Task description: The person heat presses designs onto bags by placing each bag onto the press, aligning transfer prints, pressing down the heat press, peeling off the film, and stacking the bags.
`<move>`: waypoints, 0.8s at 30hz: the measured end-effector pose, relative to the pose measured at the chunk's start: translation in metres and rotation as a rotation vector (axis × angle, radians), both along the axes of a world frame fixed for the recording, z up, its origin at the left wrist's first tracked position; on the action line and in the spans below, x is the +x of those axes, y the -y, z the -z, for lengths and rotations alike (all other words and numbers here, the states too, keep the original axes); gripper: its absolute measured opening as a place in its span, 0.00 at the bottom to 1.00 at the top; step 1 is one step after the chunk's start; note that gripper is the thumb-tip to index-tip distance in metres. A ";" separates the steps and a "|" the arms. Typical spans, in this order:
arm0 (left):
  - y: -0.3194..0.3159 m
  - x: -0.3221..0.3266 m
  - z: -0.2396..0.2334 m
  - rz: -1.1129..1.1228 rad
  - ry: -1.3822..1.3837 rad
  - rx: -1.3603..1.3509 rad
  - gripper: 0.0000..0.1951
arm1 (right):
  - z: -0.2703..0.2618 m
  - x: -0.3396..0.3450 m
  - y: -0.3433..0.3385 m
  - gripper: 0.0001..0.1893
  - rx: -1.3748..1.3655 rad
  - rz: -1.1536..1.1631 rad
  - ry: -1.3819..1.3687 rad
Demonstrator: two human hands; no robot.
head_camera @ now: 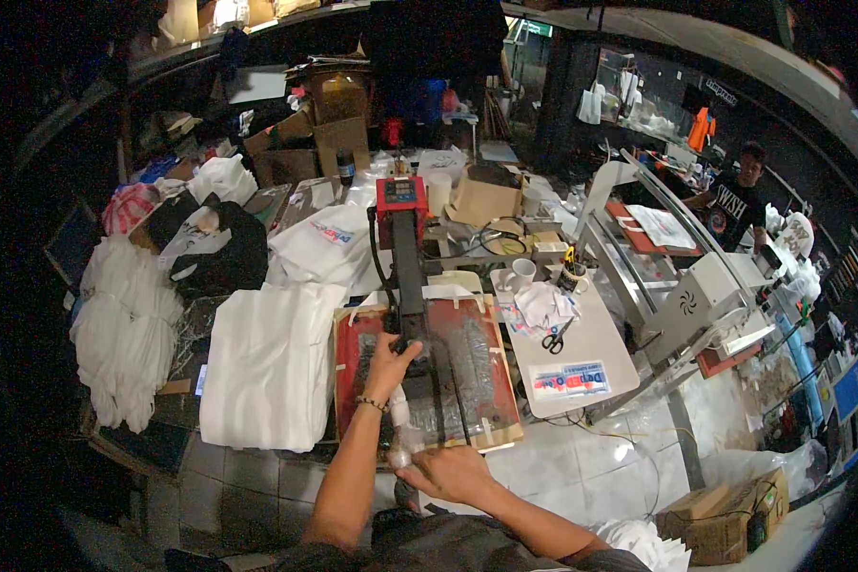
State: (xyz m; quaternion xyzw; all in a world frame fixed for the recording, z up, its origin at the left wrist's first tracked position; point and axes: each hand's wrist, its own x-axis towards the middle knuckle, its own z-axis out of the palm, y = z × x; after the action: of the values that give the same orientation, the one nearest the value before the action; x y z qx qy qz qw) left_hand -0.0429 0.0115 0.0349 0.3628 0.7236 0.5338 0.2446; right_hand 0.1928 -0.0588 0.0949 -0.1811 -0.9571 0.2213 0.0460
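A heat press with a red control box stands before me, its upper plate lowered over a red base. My left hand rests on the black central part of the press, thumb and fingers around a small black part there. At the near end of the press, my right hand is closed around the tip of its wrapped, pale handle. White cloth straps show at the far edge of the plate. A folded stack of white fabric lies left of the press. Printed white fabric lies behind that stack.
At right, a pale board carries scissors, a white mug, crumpled paper and a printed transfer sheet. Bundled white bags lie far left. Another press and a person are at right; a cardboard box sits below.
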 end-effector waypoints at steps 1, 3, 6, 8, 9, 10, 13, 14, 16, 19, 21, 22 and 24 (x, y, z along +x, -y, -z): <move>0.001 0.000 -0.002 0.009 0.004 0.008 0.28 | -0.001 0.000 0.000 0.32 0.000 -0.001 0.000; 0.002 0.000 -0.003 0.016 0.008 0.016 0.27 | -0.002 -0.001 0.001 0.32 -0.001 -0.009 -0.015; 0.000 -0.003 0.003 -0.005 -0.039 0.071 0.26 | 0.001 -0.002 0.001 0.32 0.012 -0.014 -0.035; -0.001 -0.007 0.007 -0.009 -0.026 0.088 0.26 | 0.000 -0.003 0.000 0.31 0.017 -0.020 -0.047; -0.002 -0.005 0.007 -0.005 -0.025 0.088 0.26 | 0.001 -0.002 0.000 0.31 0.018 -0.019 -0.056; -0.003 -0.003 0.006 -0.022 -0.066 0.083 0.27 | 0.005 -0.002 -0.002 0.31 0.019 -0.015 -0.055; -0.007 -0.003 0.011 -0.028 -0.071 0.092 0.28 | 0.010 -0.002 -0.003 0.32 0.031 -0.003 -0.085; -0.008 -0.004 0.013 -0.018 -0.034 0.103 0.29 | 0.007 -0.001 -0.002 0.33 0.020 0.002 -0.068; -0.008 -0.016 0.034 -0.007 0.029 0.128 0.29 | 0.004 -0.003 0.000 0.33 0.014 0.001 -0.053; -0.008 -0.007 0.020 0.027 0.062 0.090 0.28 | 0.007 0.000 0.000 0.34 -0.010 0.018 0.000; -0.006 -0.004 0.011 0.025 0.022 0.035 0.28 | 0.012 0.002 0.002 0.33 -0.003 0.007 -0.036; -0.005 -0.008 0.017 0.029 0.006 0.052 0.29 | 0.010 0.003 0.004 0.33 0.002 0.013 -0.041; -0.003 -0.010 0.022 0.029 0.037 0.032 0.30 | 0.005 0.005 0.007 0.33 -0.006 0.000 -0.067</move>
State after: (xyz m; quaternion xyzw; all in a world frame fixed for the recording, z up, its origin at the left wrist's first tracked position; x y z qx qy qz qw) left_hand -0.0527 0.0147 0.0128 0.3672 0.7049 0.5483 0.2601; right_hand 0.1981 -0.0654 0.0902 -0.1738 -0.9544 0.2301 0.0777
